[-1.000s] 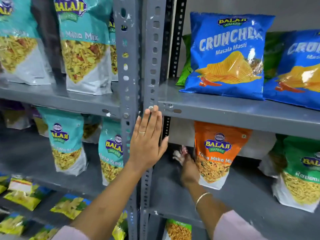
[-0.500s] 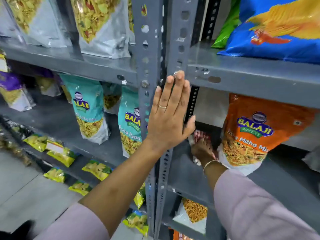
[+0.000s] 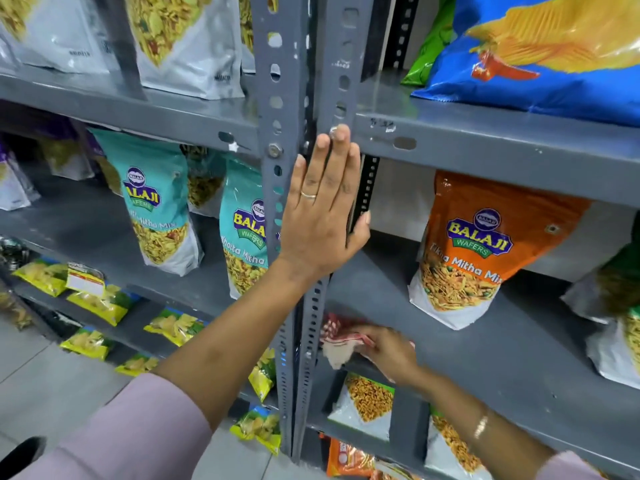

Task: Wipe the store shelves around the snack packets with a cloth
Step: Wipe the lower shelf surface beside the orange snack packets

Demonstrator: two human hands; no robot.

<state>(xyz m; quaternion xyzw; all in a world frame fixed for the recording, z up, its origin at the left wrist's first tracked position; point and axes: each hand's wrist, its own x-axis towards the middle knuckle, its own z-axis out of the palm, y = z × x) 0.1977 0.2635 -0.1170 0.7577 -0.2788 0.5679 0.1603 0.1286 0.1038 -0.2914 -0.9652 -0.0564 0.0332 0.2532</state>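
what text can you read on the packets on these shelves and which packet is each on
"BALAJI WAFERS", "Tikha Mitha Mix", last word cut off: orange packet.
"BALAJI WAFERS", "...Mitha Mix", start unclear: left teal packet.
"BALAJI WAFERS", "Khatta Mitha", right edge hidden by the upright: right teal packet.
Blue packet: only a chip picture shows.
Small print on the silver packets and yellow packets: too blurred.

Pale tiled floor (image 3: 41, 386), perhaps a dark shoe (image 3: 20, 455)
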